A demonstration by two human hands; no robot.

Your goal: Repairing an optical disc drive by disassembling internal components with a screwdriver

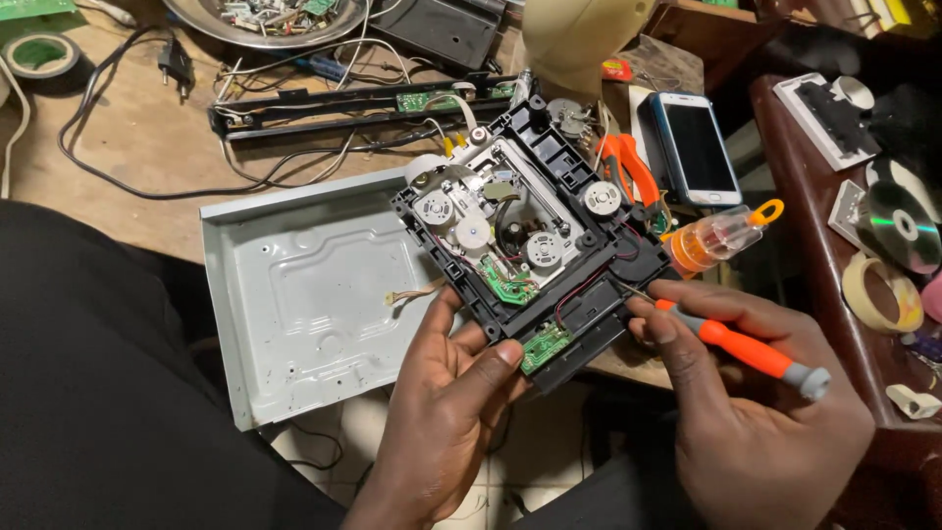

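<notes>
The left hand (446, 393) grips the black plastic disc-drive mechanism (520, 245) over a grey sheet-metal tray (294, 294); the right hand (756, 412) is closed on an orange-handled screwdriver (741, 348) at its edge.

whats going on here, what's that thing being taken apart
A person is working on a black disc drive mechanism, the kind from a disc player, with its motors, gears and small green circuit boards showing. The left hand holds it by its near edge, above a grey metal case. The right hand grips an orange-handled screwdriver, its tip at the mechanism's right edge. Orange pliers, a phone and loose cables lie on the wooden bench.
</notes>
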